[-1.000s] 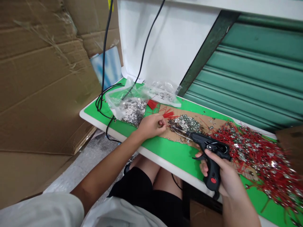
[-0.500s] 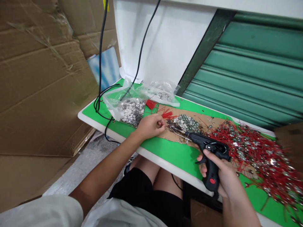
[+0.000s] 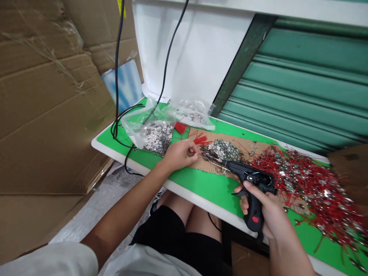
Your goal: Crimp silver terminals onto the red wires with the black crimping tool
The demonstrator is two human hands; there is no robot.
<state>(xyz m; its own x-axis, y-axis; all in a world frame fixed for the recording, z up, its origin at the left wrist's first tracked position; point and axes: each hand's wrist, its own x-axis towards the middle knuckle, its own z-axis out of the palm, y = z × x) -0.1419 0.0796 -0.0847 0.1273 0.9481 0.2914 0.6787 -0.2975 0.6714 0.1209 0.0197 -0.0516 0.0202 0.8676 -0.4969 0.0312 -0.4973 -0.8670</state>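
Observation:
My right hand [image 3: 266,203] is wrapped round the grip of a black soldering gun [image 3: 248,176], which has a red button low on its handle. Its thin metal tip and curved feed tube point left, over a strip of brown cardboard [image 3: 208,165]. My left hand [image 3: 182,153] is closed in a pinch at the cardboard's left end, close to the tip; whatever is between the fingertips is too small to make out. Beside it lie a bunch of red wires [image 3: 200,138] and a pile of small silvery metal discs [image 3: 222,150].
A heap of red wires with metal discs [image 3: 313,188] spreads over the right of the green tabletop [image 3: 201,188]. Clear bags of metal parts [image 3: 158,136] lie at the back left. A black cable [image 3: 117,76] hangs down there. Large cardboard boxes [image 3: 51,115] stand left, a green shutter [image 3: 301,84] behind.
The whole view has shifted slightly. Both hands stay nearly in place, with the soldering gun's tip still by my left fingers. The gun's trigger now sticks out a little further from the handle.

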